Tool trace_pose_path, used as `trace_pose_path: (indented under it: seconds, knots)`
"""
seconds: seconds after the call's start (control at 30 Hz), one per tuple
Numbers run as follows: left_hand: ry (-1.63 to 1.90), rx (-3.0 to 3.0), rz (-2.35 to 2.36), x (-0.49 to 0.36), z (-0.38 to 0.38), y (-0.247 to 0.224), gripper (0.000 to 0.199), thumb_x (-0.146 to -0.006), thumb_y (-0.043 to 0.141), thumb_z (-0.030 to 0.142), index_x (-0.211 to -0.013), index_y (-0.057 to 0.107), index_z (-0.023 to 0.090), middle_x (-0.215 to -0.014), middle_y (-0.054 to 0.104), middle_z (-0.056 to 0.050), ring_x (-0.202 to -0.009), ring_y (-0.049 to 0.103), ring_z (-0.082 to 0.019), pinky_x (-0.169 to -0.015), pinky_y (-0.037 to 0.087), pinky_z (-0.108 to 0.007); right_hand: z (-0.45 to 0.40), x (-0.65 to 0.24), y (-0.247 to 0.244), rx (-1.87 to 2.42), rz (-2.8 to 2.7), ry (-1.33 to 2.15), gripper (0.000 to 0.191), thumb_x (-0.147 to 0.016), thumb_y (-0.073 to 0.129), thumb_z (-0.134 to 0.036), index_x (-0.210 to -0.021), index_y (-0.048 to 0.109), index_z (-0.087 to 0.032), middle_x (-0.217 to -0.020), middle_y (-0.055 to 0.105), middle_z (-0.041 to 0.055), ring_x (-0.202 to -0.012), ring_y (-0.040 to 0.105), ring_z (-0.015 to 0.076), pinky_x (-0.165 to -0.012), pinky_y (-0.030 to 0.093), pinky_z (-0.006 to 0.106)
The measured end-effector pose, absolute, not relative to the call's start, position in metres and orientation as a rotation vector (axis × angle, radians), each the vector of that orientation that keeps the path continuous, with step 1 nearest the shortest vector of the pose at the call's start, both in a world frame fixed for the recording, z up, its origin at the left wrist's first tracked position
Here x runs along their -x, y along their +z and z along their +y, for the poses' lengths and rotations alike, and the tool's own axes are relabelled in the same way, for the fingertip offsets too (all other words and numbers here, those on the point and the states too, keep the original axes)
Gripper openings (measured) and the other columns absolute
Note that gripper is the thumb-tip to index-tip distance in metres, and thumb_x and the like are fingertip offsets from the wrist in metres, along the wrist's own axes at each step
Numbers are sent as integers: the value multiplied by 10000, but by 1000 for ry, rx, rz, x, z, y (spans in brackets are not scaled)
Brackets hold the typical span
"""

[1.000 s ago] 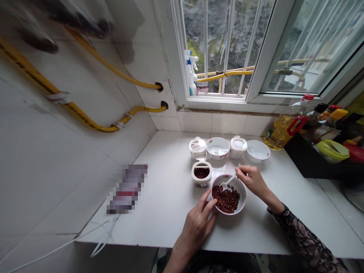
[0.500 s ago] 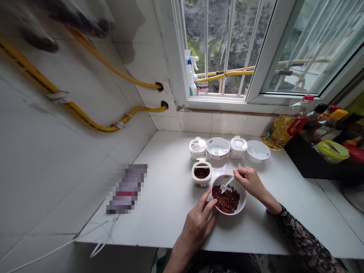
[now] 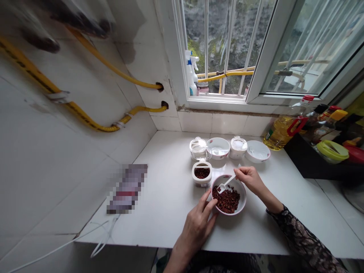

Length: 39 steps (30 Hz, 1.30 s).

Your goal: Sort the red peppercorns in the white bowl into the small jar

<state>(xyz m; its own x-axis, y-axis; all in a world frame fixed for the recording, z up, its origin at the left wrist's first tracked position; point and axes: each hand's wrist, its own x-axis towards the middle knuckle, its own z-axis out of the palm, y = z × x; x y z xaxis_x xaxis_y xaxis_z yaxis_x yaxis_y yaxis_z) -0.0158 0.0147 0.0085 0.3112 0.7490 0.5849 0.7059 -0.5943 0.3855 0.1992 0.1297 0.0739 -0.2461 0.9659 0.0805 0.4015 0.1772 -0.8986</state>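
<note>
A white bowl (image 3: pixel 241 195) with a pinkish rim stands on the counter, partly filled with small dark red grains that look like Sichuan peppercorns (image 3: pixel 228 202). My left hand (image 3: pixel 197 222) grips the bowl's left side, thumb and fingers against the rim. Pinched in my right hand (image 3: pixel 250 180) is the handle of a small white spoon (image 3: pixel 225 185). Its scoop is over the left part of the grains, inside the bowl, with a few grains in it. Just behind and left of the bowl sits an open clear jar (image 3: pixel 201 178) of similar dark red grains, its lid tipped back.
Behind are two white bowls (image 3: pixel 218 154) (image 3: pixel 258 157) and two lidded jars (image 3: pixel 197 146) (image 3: pixel 238 151) of white contents. An oil bottle (image 3: pixel 278 132) and a black rack (image 3: pixel 303 159) of condiments stand right. A blurred-out object (image 3: pixel 127 189) and white cable (image 3: pixel 98 250) lie left.
The spoon has shifted slightly left and toward me within the bowl, and a few grains now show in its scoop. My left hand and the bowl have stayed put.
</note>
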Motion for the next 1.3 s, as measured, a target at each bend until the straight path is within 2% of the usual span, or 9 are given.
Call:
trace_pose_path:
  seconds: [0.1,0.2,0.3,0.43,0.57,0.7,0.87,1.1,1.3]
  knots:
    - [1169,-2505,1375,16,15,8,294,-960,435,157,-1251,475,160,-1377,511,-221,-1225,597,-262,-886,586,-321,133,-195,83,1284,-1728,1029,519,-810,521,-588,-497,506,-174,-447,370,-34,-453,314,86,-448,256,238]
    - [1176,-2498,1373,16,15,8,289,-958,434,151,-1243,481,160,-1384,506,-222,-1207,610,-260,-880,587,-319,135,-186,101,1217,-1765,881,486,-854,504,-540,-529,521,-180,-476,416,-22,-474,357,100,-475,296,248]
    - [1170,-2496,1374,16,15,9,300,-948,441,141,-1245,486,159,-1379,512,-212,-1206,610,-256,-880,587,-311,136,-172,118,1128,-1841,542,435,-916,472,-423,-547,496,-192,-508,464,-10,-512,406,116,-562,356,267]
    - [1188,-2512,1378,16,15,9,311,-945,451,141,-1253,488,156,-1367,526,-201,-1237,587,-254,-909,575,-312,136,-154,120,894,-2069,-1,408,-955,437,-284,-558,469,-200,-504,447,-31,-503,355,107,-731,387,305]
    - [1197,-2517,1395,15,16,8,299,-951,453,155,-1248,493,154,-1368,526,-209,-1241,584,-264,-913,574,-325,130,-146,114,693,-2291,-266,351,-963,451,-242,-624,533,-200,-541,515,-32,-517,379,110,-808,385,311]
    - [1173,-2503,1386,16,15,8,318,-940,457,142,-1257,484,158,-1383,517,-211,-1253,574,-269,-914,574,-330,125,-159,118,719,-2180,-199,343,-952,441,-201,-615,505,-201,-538,531,-27,-514,397,107,-797,393,319]
    - [1150,-2496,1384,17,15,6,343,-929,468,134,-1269,475,171,-1402,504,-207,-1213,606,-258,-891,583,-318,127,-187,112,869,-2203,30,410,-951,427,-240,-542,417,-209,-458,437,-51,-458,302,97,-690,383,290]
    - [1175,-2496,1379,16,15,9,321,-941,450,134,-1261,485,149,-1375,513,-210,-1248,576,-260,-906,574,-309,129,-193,80,972,-2338,3,387,-934,459,-227,-548,458,-195,-488,505,-31,-470,327,96,-694,344,287]
    - [1183,-2489,1387,15,15,9,324,-928,463,133,-1250,491,154,-1379,519,-206,-1240,583,-264,-900,580,-320,127,-190,76,1064,-2250,196,444,-938,453,-273,-501,413,-200,-456,446,-33,-474,302,106,-627,344,279]
